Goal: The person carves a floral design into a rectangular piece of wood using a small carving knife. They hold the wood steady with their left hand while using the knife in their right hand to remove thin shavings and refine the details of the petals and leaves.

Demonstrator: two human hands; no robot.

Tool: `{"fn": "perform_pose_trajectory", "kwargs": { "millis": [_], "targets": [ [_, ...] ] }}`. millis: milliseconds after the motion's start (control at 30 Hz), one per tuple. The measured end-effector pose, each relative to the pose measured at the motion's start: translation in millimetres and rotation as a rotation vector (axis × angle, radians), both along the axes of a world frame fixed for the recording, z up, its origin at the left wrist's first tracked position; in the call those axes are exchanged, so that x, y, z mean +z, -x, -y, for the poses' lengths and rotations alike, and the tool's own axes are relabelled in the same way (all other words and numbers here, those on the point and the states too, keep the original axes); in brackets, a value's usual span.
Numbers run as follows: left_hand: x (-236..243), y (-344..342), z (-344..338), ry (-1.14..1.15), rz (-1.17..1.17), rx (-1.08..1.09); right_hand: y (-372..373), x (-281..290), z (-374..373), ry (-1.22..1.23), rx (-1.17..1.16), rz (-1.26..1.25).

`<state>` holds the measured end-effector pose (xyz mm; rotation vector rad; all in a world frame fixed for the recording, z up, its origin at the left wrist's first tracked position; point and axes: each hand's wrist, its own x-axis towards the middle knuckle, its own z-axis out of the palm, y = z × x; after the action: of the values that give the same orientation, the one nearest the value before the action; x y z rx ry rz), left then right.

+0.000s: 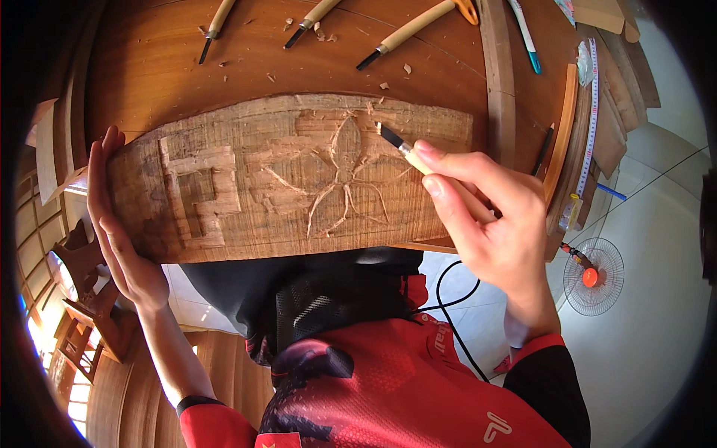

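A thick wooden board (261, 216) with a long curved far edge lies across the near side of the table. A carved flower with several petals (344, 153) stands out on its surface, and a square pattern (198, 190) is cut at its left. My left hand (127, 239) braces the board's left end, fingers stretched along the edge. Between the thumb and fingers of my right hand (489, 209) is a carving chisel (407, 153) with a pale wooden handle. Its dark blade points up-left, with the tip over the board just right of the top petal.
Three more carving chisels (414, 28) lie beyond the board among wood shavings (407, 69). A white-and-teal pen (527, 37), a tape measure (592, 112) and wooden strips (562, 138) are at the right. A fan (592, 278) stands on the floor, near a black cable (452, 313).
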<state>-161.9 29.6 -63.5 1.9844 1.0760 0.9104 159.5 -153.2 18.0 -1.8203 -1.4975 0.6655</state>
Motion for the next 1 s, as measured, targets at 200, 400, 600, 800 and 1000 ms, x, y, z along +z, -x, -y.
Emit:
{"fn": "perform_pose_trajectory", "kwargs": {
  "millis": [200, 400, 600, 800, 1000],
  "targets": [
    [1.0, 0.7, 0.0, 0.001, -0.009, 0.002, 15.6, -5.9, 3.6, -0.032, -0.086, -0.041],
    [0.1, -0.5, -1.7, -0.016, -0.016, -0.006, 17.2, -3.5, 4.5, 0.038, -0.141, -0.125],
    [1.2, 0.6, -2.2, -0.027, -0.029, -0.017, -1.9, -4.7, -1.6, -0.012, 0.007, -0.045],
    [1.6, -0.3, 0.3, -0.007, -0.019, -0.001, -23.0, 2.6, -11.8, 0.059, 0.121, -0.090],
    [0.7, 0.1, -0.2, -0.009, -0.013, -0.002, 9.0, 6.6, -2.1, 0.044, -0.039, -0.029]
  ]
}}
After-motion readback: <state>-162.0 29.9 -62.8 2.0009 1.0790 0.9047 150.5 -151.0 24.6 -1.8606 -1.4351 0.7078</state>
